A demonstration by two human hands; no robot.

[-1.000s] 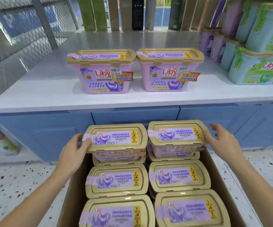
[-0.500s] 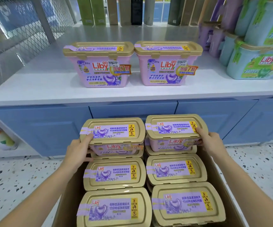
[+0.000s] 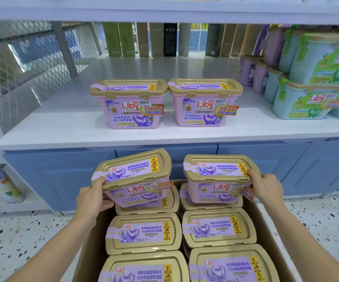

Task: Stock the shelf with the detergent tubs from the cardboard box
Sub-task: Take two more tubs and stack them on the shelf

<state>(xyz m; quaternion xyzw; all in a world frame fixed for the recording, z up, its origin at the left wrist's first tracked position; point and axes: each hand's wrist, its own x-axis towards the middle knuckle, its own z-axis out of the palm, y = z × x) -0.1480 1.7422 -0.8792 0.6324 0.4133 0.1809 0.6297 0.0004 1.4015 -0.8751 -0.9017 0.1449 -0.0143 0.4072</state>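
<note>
My left hand point(image 3: 92, 199) grips a pink, gold-lidded detergent tub point(image 3: 134, 177) by its left end; the tub is raised above the cardboard box point(image 3: 263, 222) and tilted. My right hand point(image 3: 267, 185) holds a second pink tub point(image 3: 217, 180) by its right end, also raised and nearly level. Several more tubs point(image 3: 144, 233) lie packed in the box below. Two matching tubs point(image 3: 131, 103) point(image 3: 205, 102) stand side by side on the white shelf point(image 3: 63, 127).
Stacked green-label tubs point(image 3: 310, 98) and purple tubs point(image 3: 252, 72) fill the shelf's right side. Tall boxes point(image 3: 119, 39) line the back. A wire mesh panel point(image 3: 22, 64) closes the left. Blue cabinet fronts point(image 3: 286, 163) sit under the shelf; terrazzo floor surrounds the box.
Both hands have lifted the two rear tubs up out of the box; the left tub has tilted. The camera has tipped up, showing more of the shelf.
</note>
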